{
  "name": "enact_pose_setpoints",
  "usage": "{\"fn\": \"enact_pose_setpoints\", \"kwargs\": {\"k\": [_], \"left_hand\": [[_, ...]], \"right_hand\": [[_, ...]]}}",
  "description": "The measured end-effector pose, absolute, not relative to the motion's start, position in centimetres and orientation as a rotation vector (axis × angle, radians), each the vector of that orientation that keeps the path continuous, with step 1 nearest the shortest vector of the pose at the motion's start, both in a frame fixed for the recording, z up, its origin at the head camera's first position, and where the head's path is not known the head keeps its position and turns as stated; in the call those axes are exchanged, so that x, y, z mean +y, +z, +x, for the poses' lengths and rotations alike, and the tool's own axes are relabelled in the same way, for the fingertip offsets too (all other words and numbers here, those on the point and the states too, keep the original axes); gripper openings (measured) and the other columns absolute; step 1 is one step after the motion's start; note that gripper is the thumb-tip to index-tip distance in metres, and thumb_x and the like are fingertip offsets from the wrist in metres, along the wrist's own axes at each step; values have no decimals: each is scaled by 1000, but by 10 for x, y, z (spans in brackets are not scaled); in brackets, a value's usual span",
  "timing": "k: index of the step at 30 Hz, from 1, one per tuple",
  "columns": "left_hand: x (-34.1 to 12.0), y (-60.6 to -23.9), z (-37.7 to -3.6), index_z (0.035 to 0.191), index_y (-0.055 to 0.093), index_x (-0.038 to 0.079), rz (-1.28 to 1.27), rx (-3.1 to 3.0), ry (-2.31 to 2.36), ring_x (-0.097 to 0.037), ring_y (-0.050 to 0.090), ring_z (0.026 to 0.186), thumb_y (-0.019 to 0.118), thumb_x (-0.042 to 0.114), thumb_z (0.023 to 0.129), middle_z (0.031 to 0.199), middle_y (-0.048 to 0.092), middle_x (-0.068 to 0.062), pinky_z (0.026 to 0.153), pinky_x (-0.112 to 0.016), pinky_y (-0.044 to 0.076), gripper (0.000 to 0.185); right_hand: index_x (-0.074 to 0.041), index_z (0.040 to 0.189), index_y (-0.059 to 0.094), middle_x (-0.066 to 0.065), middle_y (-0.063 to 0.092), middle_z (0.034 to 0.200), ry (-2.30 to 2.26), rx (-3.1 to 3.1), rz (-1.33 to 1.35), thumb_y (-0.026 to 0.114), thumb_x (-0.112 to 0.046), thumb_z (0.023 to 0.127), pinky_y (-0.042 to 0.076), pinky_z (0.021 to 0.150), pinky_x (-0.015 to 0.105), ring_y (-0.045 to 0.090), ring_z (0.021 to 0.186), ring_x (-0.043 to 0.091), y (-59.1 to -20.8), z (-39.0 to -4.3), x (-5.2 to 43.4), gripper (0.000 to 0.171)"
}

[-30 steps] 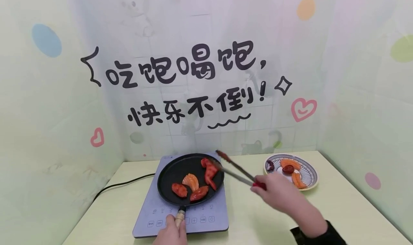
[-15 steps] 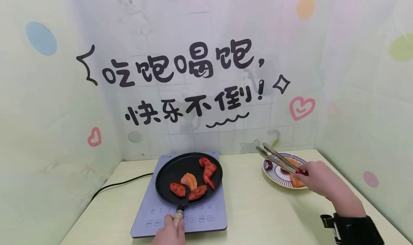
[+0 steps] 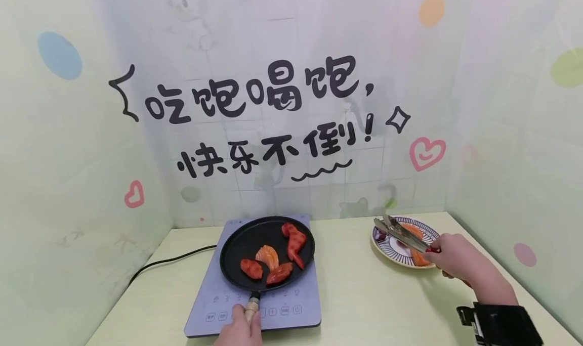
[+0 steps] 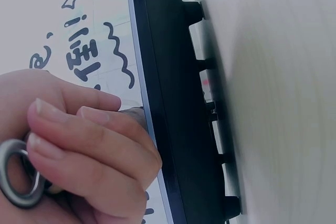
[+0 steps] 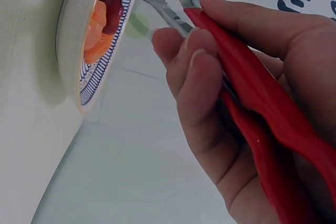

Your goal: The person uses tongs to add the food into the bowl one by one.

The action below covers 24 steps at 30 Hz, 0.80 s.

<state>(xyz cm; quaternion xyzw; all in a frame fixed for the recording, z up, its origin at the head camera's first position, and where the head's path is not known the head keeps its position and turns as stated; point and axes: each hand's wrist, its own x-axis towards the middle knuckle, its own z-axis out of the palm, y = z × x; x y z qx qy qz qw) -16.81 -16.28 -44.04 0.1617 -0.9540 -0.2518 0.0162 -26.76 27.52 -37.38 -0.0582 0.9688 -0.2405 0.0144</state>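
My left hand (image 3: 241, 328) grips the wooden handle (image 3: 251, 309) of a black frying pan (image 3: 241, 242); in the left wrist view its fingers curl round the handle, with a metal ring at the end. Inside the pan lie a red chicken wing (image 3: 295, 242), an orange salmon slice (image 3: 267, 256) and two reddish meat pieces (image 3: 279, 273). My right hand (image 3: 464, 260) holds tongs (image 5: 257, 93) with red grips. Their metal tips hang over a patterned plate (image 3: 392, 252), slightly apart, with nothing seen between them. Orange salmon slices (image 5: 95, 35) and dark red pieces (image 5: 111, 13) lie on that plate.
Beneath the pan stands a blue-grey induction cooker (image 3: 205, 305). A black cord (image 3: 173, 257) runs left from it. The pale table (image 3: 355, 295) is enclosed by a printed curtain (image 3: 319, 199) at the back and sides.
My right hand has carried the tongs from beside the pan rightward to above the plate, then lowered the tips slightly. The left hand keeps holding the pan handle.
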Motion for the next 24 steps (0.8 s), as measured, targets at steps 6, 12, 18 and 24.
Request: {"fn": "enact_pose_setpoints", "kwargs": {"k": [6,12,18,24], "left_hand": [[-162,-438,-167,106,45,-2,493,-2955,-800,-22,48,51,53,34,98,61,49,-8,50,-35,34,37],[-163,-438,-167,107,45,-2,507,-2980,-807,-22,48,51,53,34,99,62,49,-8,50,-35,34,37],[-162,-438,-167,108,45,-2,522,-2982,-800,-22,48,51,53,34,99,62,49,-8,50,-35,34,37],[-162,-437,-167,108,45,-1,524,-2977,-797,-22,47,51,53,33,99,62,49,-8,50,-35,33,37]], "right_hand": [[-4,82,68,2,53,55,-780,2969,-115,64,-20,92,38,50,31,50,47,14,-375,-268,276,19],[-6,76,67,2,52,53,-812,2936,-108,65,-23,93,40,52,31,51,45,14,-376,-267,278,24],[-8,72,66,1,52,54,-816,2906,-123,69,-29,90,42,51,31,51,45,14,-373,-264,282,28],[-7,72,66,1,54,55,-837,2863,-142,68,-28,91,43,50,30,51,46,13,-374,-262,286,28]]}}
